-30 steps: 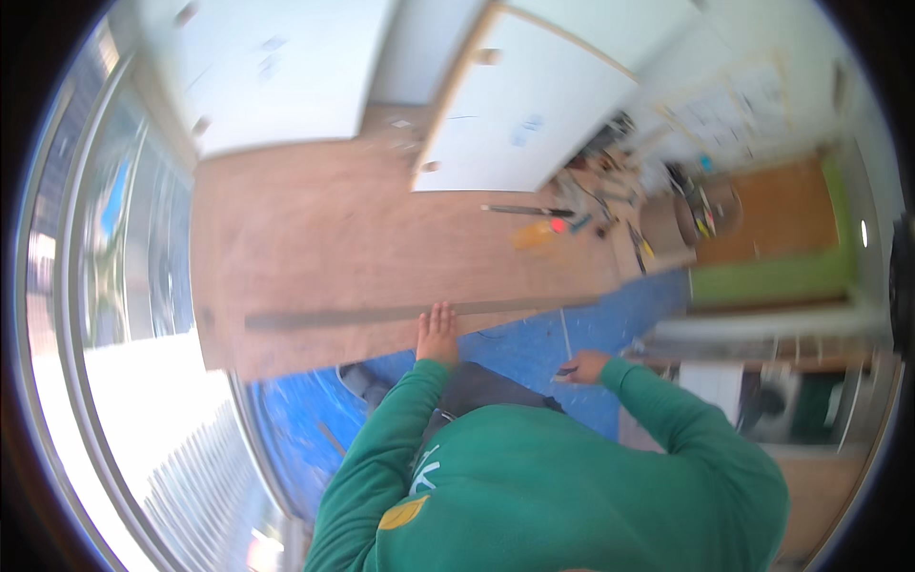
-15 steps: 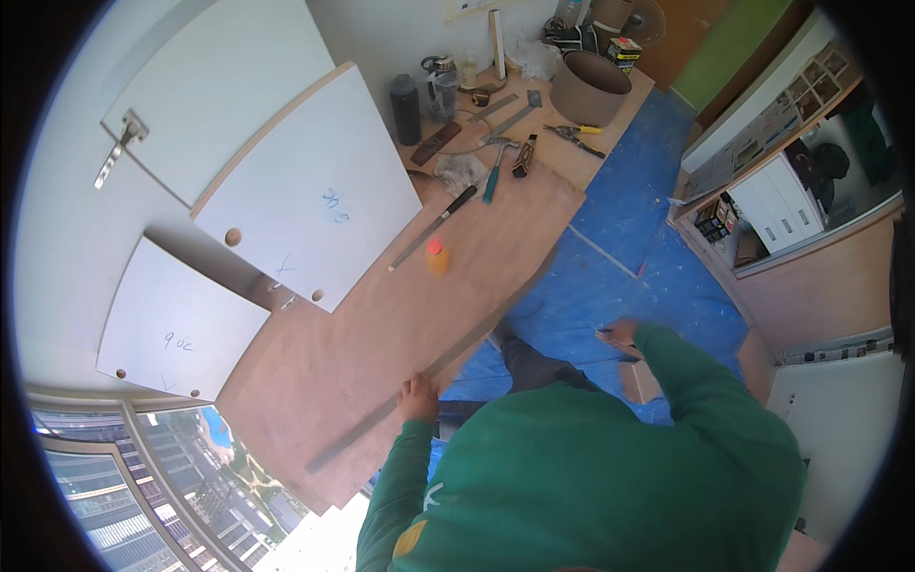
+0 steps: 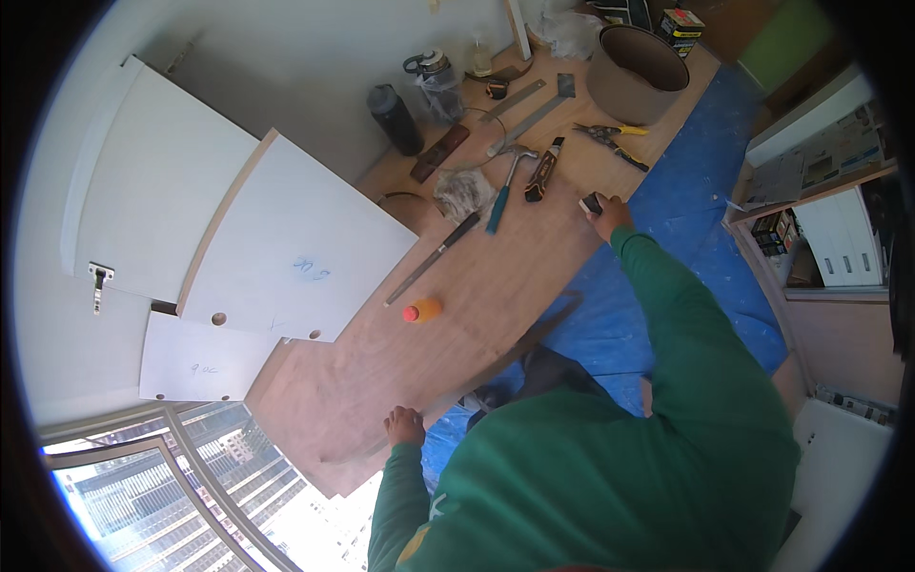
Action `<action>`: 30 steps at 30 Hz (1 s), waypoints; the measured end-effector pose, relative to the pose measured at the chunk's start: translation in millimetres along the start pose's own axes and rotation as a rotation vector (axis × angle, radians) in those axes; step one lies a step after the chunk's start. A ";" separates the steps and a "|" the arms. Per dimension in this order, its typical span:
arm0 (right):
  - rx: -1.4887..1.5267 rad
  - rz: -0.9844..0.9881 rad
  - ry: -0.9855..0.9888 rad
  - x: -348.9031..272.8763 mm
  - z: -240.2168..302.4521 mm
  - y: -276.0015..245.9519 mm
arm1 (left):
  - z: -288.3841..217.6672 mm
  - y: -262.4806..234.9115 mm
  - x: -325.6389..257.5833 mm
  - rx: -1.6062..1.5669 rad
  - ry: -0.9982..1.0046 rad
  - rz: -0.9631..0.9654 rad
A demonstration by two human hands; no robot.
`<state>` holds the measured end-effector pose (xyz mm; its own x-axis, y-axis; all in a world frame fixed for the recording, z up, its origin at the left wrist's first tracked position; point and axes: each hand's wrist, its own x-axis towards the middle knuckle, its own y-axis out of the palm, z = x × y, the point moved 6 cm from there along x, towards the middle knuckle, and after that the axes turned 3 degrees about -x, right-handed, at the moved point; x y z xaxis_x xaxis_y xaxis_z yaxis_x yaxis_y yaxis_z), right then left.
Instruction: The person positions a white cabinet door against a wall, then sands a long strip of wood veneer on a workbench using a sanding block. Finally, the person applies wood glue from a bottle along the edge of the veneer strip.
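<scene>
My left hand (image 3: 405, 426) is at the front edge of the wooden board, its fingers bent over a long, thin dark strip (image 3: 515, 353) that runs along that edge. Part of the strip is hidden under the hand. On the right, my right hand (image 3: 610, 217) grips a small black-and-pale block (image 3: 592, 203) by the board's far right edge. Nearest to it are a utility knife (image 3: 544, 172), a teal-handled hammer (image 3: 505, 195) and yellow-handled snips (image 3: 615, 141). A file (image 3: 432, 259) with a black handle and an orange bottle (image 3: 422, 311) with a red cap lie between the hands.
White panels (image 3: 295, 248) lean at the left, next to a window (image 3: 238, 477). Bottles (image 3: 396, 119), metal rulers (image 3: 534, 114), a tape measure (image 3: 497, 89), crumpled plastic (image 3: 464, 195) and a brown round band (image 3: 637, 76) occupy the back. Blue sheeting (image 3: 705, 219) covers the floor at right.
My right hand has come up from low over the blue floor to the board's right edge, now with the small block in view. My left hand stays at the front edge; the view has shifted.
</scene>
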<state>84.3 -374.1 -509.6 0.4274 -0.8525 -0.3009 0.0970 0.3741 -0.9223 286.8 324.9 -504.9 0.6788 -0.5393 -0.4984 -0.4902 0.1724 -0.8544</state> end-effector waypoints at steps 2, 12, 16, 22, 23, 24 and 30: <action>-0.126 0.018 0.010 22.6 30.8 -11.7 | 3.7 -2.7 -8.6 -0.213 -0.042 0.127; 0.108 -0.155 -0.018 58.8 -2.3 -22.4 | -96.5 -122.7 -57.9 -0.356 -0.016 0.253; 0.405 0.198 0.133 4.2 -65.5 37.2 | -125.1 -163.6 -56.6 -0.380 0.012 0.182; 0.422 0.956 0.244 -153.2 -78.1 172.1 | -188.3 -220.0 -33.7 -0.405 0.061 0.046; 0.478 1.055 0.294 -171.6 -67.9 187.5 | -204.2 -231.3 -30.2 -0.402 0.135 -0.001; 0.520 1.045 0.316 -184.4 -51.1 195.2 | -216.6 -239.9 -28.5 -0.405 0.163 -0.009; 0.149 1.002 -0.192 -197.9 23.4 255.8 | -300.8 -282.5 -35.9 -0.537 0.317 0.013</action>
<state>45.6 -101.1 -680.4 0.5089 -0.0564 -0.8590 -0.2779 0.9337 -0.2260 236.5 47.6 -201.3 0.5159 -0.7726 -0.3700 -0.7598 -0.2133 -0.6142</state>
